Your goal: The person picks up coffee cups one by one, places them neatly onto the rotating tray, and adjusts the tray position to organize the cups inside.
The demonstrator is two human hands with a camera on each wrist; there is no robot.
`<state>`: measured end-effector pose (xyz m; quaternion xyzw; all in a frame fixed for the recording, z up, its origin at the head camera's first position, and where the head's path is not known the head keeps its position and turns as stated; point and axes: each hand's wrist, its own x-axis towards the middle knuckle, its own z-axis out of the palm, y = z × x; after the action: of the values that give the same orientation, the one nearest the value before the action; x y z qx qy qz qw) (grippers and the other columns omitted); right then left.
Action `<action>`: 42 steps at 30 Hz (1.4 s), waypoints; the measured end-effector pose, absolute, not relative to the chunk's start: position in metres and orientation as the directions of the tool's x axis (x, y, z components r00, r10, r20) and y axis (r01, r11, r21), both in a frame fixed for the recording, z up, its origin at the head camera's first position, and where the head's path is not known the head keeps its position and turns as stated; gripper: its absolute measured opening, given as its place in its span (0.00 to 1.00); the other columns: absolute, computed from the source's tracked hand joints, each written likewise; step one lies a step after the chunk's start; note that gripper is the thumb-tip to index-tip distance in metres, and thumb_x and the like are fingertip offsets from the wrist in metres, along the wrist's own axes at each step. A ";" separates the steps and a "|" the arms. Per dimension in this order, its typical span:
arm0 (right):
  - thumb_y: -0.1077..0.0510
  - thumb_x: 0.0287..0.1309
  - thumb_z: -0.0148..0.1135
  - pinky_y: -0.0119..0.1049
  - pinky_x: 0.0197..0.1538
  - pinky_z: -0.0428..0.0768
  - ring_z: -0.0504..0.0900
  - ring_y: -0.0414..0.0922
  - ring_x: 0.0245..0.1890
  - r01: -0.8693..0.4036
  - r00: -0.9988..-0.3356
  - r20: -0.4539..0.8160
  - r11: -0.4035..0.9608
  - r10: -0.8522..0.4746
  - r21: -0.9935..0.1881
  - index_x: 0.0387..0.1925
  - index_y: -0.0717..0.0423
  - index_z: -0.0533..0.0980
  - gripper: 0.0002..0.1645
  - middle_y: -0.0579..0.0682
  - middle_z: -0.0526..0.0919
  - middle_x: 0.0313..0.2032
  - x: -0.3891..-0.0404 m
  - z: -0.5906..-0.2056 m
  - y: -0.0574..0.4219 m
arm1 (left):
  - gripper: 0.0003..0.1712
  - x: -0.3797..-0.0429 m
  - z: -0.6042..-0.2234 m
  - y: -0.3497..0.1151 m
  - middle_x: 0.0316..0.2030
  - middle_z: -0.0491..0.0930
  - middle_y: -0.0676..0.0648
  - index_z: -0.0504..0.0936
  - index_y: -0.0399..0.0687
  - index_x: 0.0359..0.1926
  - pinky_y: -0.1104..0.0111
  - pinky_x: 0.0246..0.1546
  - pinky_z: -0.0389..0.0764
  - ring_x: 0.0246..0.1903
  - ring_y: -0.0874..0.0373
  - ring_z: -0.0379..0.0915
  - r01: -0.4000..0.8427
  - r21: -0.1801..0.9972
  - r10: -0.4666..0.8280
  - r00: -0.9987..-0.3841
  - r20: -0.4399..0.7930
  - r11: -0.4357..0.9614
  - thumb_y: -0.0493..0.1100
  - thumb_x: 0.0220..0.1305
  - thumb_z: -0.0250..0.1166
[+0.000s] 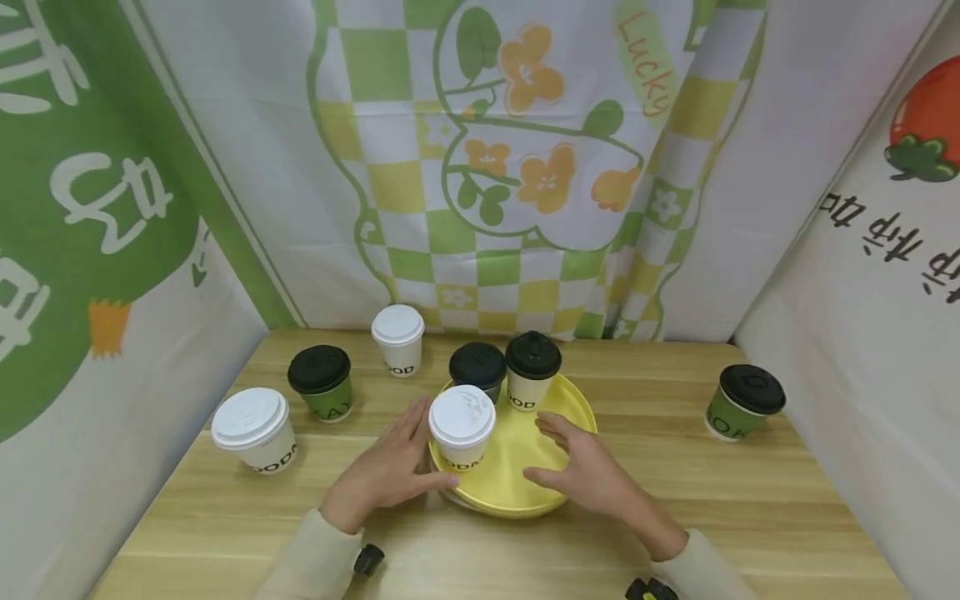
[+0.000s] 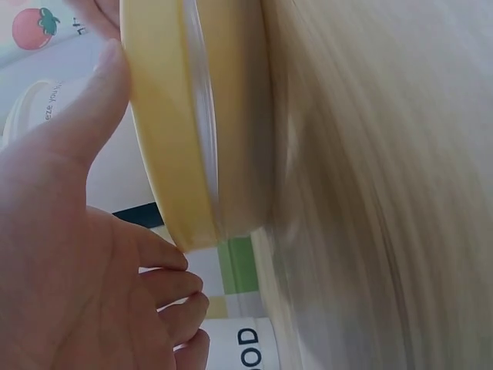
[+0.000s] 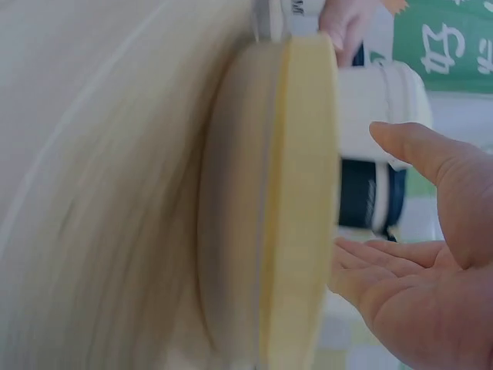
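A person's left hand [image 1: 393, 462] and right hand [image 1: 588, 467] are framing a yellow plate [image 1: 517, 471] on the near middle of a wooden table [image 1: 750, 517], standing apart with loose fingers and gripping nothing; whether either is touching the rim is hard to tell. A white-lidded cup [image 1: 462, 429] is standing left, with a dark cup [image 1: 480, 371] and a pale black-lidded cup [image 1: 525, 390] far. Any moving would likely be calling for even, level pressure.
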<state>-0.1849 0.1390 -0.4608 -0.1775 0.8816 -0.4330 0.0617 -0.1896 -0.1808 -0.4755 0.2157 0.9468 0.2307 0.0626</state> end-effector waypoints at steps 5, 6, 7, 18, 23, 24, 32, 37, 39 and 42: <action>0.50 0.65 0.75 0.57 0.76 0.71 0.73 0.63 0.74 -0.217 -0.949 0.024 0.596 -0.313 -0.773 0.78 0.65 0.61 0.50 0.65 0.74 0.73 -0.175 -0.450 0.180 | 0.64 -0.190 -0.474 -0.189 0.83 0.40 0.27 0.43 0.27 0.82 0.40 0.82 0.54 0.83 0.32 0.41 0.374 0.430 0.426 -0.904 -0.028 0.822 0.69 0.71 0.63; 0.50 0.66 0.74 0.57 0.76 0.71 0.73 0.63 0.74 -0.208 -0.954 0.023 0.606 -0.298 -0.768 0.78 0.65 0.61 0.50 0.66 0.73 0.73 -0.173 -0.449 0.189 | 0.63 -0.190 -0.474 -0.191 0.83 0.40 0.27 0.44 0.27 0.82 0.40 0.82 0.54 0.83 0.32 0.41 0.373 0.422 0.423 -0.906 -0.026 0.826 0.69 0.73 0.62; 0.48 0.67 0.73 0.57 0.76 0.71 0.73 0.64 0.74 -0.197 -0.959 0.018 0.619 -0.283 -0.760 0.78 0.64 0.61 0.50 0.66 0.73 0.73 -0.171 -0.449 0.199 | 0.61 -0.191 -0.473 -0.192 0.83 0.40 0.27 0.44 0.27 0.82 0.41 0.82 0.53 0.83 0.32 0.40 0.374 0.412 0.420 -0.907 -0.025 0.831 0.68 0.74 0.60; 0.37 0.75 0.60 0.50 0.66 0.83 0.73 0.68 0.73 0.047 -0.979 -0.166 0.664 -0.116 -0.746 0.79 0.69 0.57 0.51 0.72 0.70 0.73 -0.158 -0.456 0.308 | 0.56 -0.189 -0.471 -0.191 0.83 0.39 0.28 0.45 0.25 0.81 0.39 0.83 0.50 0.84 0.32 0.38 0.377 0.398 0.413 -0.911 -0.006 0.836 0.64 0.78 0.57; 0.33 0.78 0.52 0.57 0.65 0.83 0.71 0.72 0.72 0.146 -0.968 -0.248 0.765 -0.018 -0.627 0.77 0.79 0.53 0.56 0.77 0.66 0.73 -0.165 -0.457 0.356 | 0.58 -0.187 -0.471 -0.186 0.83 0.40 0.27 0.46 0.25 0.81 0.40 0.83 0.51 0.84 0.32 0.39 0.382 0.405 0.417 -0.909 0.003 0.830 0.67 0.77 0.56; 0.32 0.78 0.51 0.60 0.66 0.81 0.69 0.74 0.72 0.159 -0.967 -0.255 0.777 -0.001 -0.609 0.77 0.81 0.51 0.58 0.78 0.64 0.74 -0.167 -0.457 0.364 | 0.58 -0.187 -0.471 -0.185 0.83 0.40 0.27 0.46 0.25 0.81 0.41 0.83 0.51 0.84 0.32 0.39 0.380 0.403 0.415 -0.910 0.001 0.833 0.68 0.77 0.56; 0.28 0.74 0.52 0.61 0.56 0.84 0.81 0.73 0.56 0.214 -0.975 -0.177 0.758 0.132 -0.616 0.70 0.79 0.62 0.56 0.82 0.77 0.57 -0.188 -0.466 0.386 | 0.59 -0.192 -0.474 -0.180 0.83 0.40 0.27 0.46 0.26 0.81 0.43 0.84 0.50 0.84 0.33 0.38 0.364 0.411 0.408 -0.913 -0.022 0.836 0.69 0.77 0.55; 0.29 0.70 0.59 0.76 0.66 0.71 0.64 0.80 0.71 0.224 -0.971 -0.090 0.710 0.222 -0.667 0.81 0.74 0.45 0.66 0.83 0.60 0.73 -0.202 -0.474 0.386 | 0.58 -0.192 -0.477 -0.178 0.83 0.40 0.27 0.46 0.25 0.81 0.43 0.84 0.50 0.84 0.33 0.37 0.363 0.418 0.411 -0.911 -0.028 0.833 0.69 0.77 0.55; 0.30 0.68 0.63 0.74 0.64 0.74 0.68 0.78 0.68 0.216 -0.964 -0.038 0.695 0.262 -0.686 0.79 0.73 0.52 0.63 0.82 0.64 0.71 -0.207 -0.478 0.386 | 0.58 -0.193 -0.477 -0.178 0.83 0.40 0.27 0.46 0.25 0.81 0.43 0.84 0.50 0.84 0.33 0.38 0.366 0.416 0.414 -0.910 -0.028 0.832 0.69 0.77 0.55; 0.32 0.67 0.66 0.68 0.61 0.78 0.73 0.75 0.65 0.203 -0.954 0.017 0.691 0.298 -0.694 0.76 0.74 0.57 0.60 0.80 0.70 0.67 -0.214 -0.482 0.385 | 0.58 -0.194 -0.478 -0.177 0.83 0.40 0.28 0.46 0.26 0.81 0.43 0.84 0.50 0.84 0.33 0.38 0.368 0.408 0.415 -0.909 -0.031 0.836 0.70 0.77 0.54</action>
<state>-0.2144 0.3847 -0.4824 0.1366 0.9172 -0.3688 -0.0643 -0.1935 -0.1773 -0.4778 0.2048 0.9562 0.2006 0.0591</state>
